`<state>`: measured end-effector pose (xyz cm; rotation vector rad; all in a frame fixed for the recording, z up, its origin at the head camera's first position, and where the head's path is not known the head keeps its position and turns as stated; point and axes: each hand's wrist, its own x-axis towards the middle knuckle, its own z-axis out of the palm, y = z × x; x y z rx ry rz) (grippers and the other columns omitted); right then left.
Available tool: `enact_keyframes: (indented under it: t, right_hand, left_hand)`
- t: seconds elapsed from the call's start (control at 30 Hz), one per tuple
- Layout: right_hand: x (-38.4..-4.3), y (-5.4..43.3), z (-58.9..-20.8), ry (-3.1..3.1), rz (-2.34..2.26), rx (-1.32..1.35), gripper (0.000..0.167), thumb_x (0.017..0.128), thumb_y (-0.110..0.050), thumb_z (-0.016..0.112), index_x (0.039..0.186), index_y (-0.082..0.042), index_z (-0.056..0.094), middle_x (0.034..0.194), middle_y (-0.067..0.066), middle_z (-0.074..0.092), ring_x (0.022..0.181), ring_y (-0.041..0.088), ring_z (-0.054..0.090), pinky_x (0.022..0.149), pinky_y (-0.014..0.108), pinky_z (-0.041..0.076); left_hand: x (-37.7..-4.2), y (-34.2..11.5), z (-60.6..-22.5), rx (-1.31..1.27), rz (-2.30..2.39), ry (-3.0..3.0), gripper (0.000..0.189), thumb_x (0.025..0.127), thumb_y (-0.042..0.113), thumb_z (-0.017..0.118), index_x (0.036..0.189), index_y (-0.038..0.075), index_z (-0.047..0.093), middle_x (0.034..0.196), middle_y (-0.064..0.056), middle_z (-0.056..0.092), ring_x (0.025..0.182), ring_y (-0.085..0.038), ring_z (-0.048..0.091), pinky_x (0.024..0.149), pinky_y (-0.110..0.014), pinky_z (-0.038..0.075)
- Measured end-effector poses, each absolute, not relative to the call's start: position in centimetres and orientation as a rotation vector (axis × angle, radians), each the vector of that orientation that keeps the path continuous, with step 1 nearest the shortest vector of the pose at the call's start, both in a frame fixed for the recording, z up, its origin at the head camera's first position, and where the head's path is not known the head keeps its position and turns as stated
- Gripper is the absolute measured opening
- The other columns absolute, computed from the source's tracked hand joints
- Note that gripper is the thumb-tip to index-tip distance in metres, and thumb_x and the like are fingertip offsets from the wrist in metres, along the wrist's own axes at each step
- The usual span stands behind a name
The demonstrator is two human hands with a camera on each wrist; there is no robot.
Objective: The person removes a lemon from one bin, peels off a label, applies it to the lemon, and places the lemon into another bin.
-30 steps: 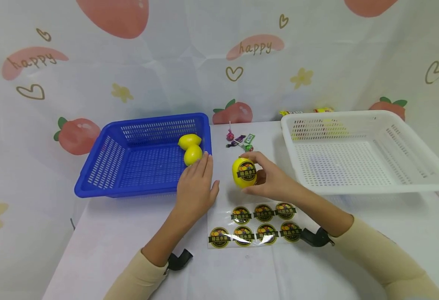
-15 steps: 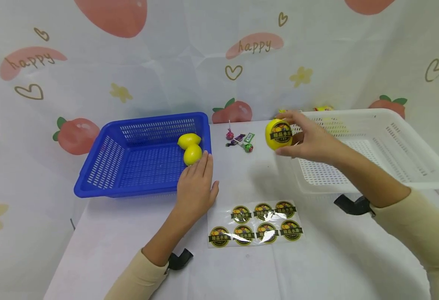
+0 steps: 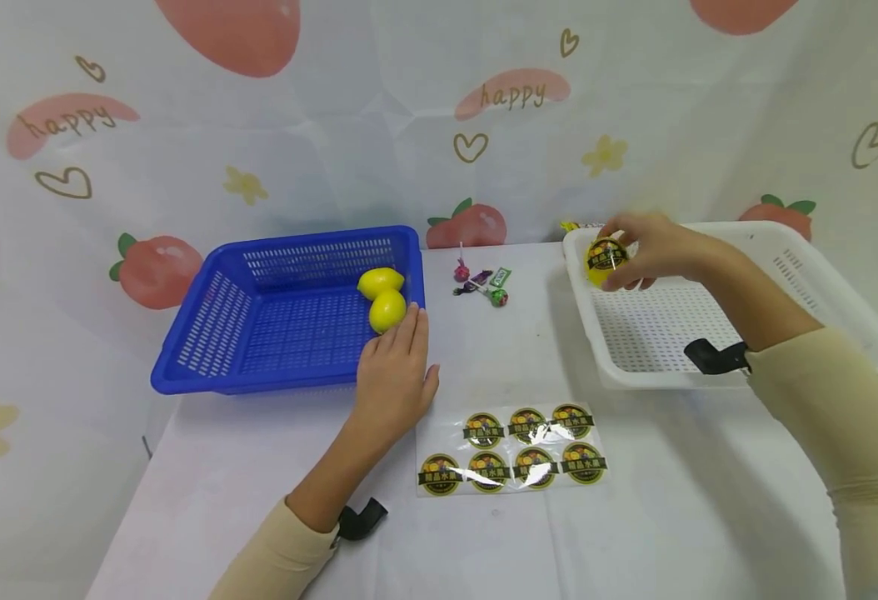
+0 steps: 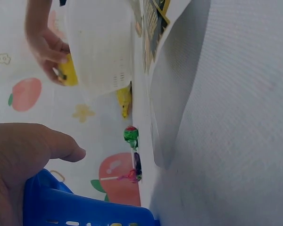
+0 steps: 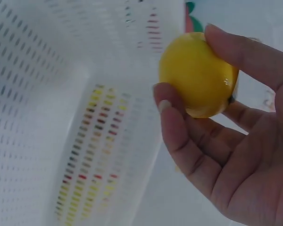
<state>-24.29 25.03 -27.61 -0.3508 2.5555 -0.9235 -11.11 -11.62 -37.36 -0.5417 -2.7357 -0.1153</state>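
My right hand [image 3: 660, 250] grips a yellow lemon [image 3: 604, 262] over the left side of the white basket [image 3: 709, 379]. A round black-and-gold sticker is on the lemon's side in the head view. In the right wrist view, thumb and curled fingers surround the lemon [image 5: 195, 75], with the white basket [image 5: 75, 70] beside it. My left hand [image 3: 394, 371] rests with straight fingers on the right rim of the blue basket [image 3: 259, 386]. Two lemons [image 3: 386, 311] touch each other inside that basket, near its right wall.
A clear sheet of round stickers [image 3: 510, 492] lies on the table in front. Between the baskets, toward the back, are lollipops [image 3: 498, 297] and a small green-and-white packet [image 3: 500, 277]. Yellow wrapped items [image 4: 124, 100] lie behind the white basket. A printed cloth hangs behind.
My right hand has carried the stickered lemon from above the sticker sheet rightward and back, over the white basket. The left hand has stayed on the blue basket's rim.
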Motion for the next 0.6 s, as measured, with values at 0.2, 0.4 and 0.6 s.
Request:
enact_keyframes:
  t: [0.2,0.4,0.6]
  right_hand:
    - [-26.1,25.2,-29.8,2.479,-0.761,-0.304,0.081,0.078,-0.011,0.084,0.138,0.005,0.033,0.116,0.029,0.047,0.072,0.026,0.062,0.065,0.036,0.057]
    - [-26.8,24.9,-31.7,2.452,-0.712,-0.283,0.079,0.079,-0.005,0.08,0.137,0.009,0.029,0.117,0.03,0.044,0.068,0.024,0.061,0.062,0.036,0.057]
    - [-27.4,24.1,-32.5,2.481,-0.673,-0.296,0.078,0.078,-0.005,0.081,0.138,0.009,0.033,0.116,0.027,0.045,0.071,0.026,0.06,0.063,0.036,0.057]
  left_hand:
    - [-11.3,-11.7,-37.5,-0.549,-0.095,-2.731,0.077,0.09,0.028,0.073,0.151,-0.004,0.037,0.155,-0.018,0.038,0.128,-0.032,0.051,0.097,-0.046,0.045]
    - [-11.2,-11.7,-37.5,-0.555,-0.078,-2.718,0.077,0.089,0.027,0.073,0.151,-0.004,0.038,0.155,-0.018,0.039,0.124,-0.032,0.053,0.095,-0.045,0.046]
    - [-11.1,-11.7,-37.4,-0.531,-0.051,-2.732,0.078,0.09,0.029,0.073,0.151,-0.003,0.037,0.155,-0.017,0.039,0.119,-0.03,0.056,0.093,-0.044,0.046]
